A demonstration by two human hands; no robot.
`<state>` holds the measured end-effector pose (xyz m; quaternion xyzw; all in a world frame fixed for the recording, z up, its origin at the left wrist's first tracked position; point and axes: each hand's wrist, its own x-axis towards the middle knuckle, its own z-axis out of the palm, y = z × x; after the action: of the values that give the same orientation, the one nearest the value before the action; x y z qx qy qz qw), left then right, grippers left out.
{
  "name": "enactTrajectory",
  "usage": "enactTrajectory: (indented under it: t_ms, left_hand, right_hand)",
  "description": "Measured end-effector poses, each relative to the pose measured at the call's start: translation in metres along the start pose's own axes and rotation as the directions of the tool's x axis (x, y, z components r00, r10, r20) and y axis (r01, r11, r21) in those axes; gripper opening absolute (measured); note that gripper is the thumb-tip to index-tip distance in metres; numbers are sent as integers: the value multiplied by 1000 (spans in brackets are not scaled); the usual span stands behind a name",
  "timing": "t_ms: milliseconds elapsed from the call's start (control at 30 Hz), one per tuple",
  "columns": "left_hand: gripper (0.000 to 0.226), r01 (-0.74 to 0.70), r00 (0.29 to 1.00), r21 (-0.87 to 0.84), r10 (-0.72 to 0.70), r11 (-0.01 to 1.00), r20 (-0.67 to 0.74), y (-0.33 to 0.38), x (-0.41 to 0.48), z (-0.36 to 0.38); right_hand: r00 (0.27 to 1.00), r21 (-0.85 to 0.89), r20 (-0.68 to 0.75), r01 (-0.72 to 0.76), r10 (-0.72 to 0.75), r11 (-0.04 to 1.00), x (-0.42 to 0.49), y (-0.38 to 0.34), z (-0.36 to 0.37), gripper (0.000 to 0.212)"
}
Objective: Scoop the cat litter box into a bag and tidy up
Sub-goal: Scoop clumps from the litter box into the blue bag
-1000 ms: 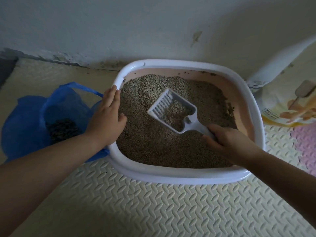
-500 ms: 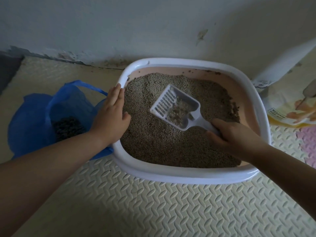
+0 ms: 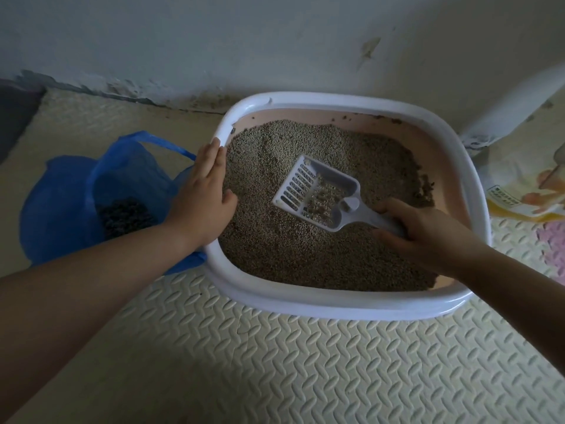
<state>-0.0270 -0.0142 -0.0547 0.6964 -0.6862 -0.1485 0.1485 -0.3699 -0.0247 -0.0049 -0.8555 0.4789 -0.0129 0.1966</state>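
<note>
At the left middle of the frame sits the bag (image 3: 61,209), thin blue plastic, limp and crinkled, its mouth sagging open with a loop handle standing up. Dark clumps (image 3: 125,215) lie in its bottom. It will not hold its own shape, so I judge it wants a lifted handle or a steady pour.

Just right of it, my left hand (image 3: 198,203) lies flat on the left rim of the box (image 3: 336,304), fingers straight and together, thumb down inside toward the litter (image 3: 269,246). It grips nothing and only steadies. The box fills the centre: a smooth white rounded rim over a pink inner wall, stiff plastic, and surely heavy with that fill. The litter is loose, dull grey-brown grains that will run and spill easily.

Centre right, the scoop (image 3: 318,194) is pale hard plastic, light and rigid, slotted across its floor, with some grains caught at the back. I cannot tell whether it touches the litter. My right hand (image 3: 428,231) is curled round its handle, the proper place to hold it.

At the right edge leans a printed sack (image 3: 526,191). Everything rests on a cream foam mat (image 3: 275,362) with a raised woven pattern.
</note>
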Motion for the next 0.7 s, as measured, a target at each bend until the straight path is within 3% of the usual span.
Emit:
enactTrajectory:
  t_ms: [333,700]
  left_hand:
    - [63,-1,1000,-73,1,997,5,0,-5,-6]
    - [62,-25,999,-129,28,991,24,2,-37,-5]
  right_hand:
    - [1000,-55,-14,-18,17,998,8,1,-1,29]
    - [971,-278,240,51,18,959,19,41,-30,32]
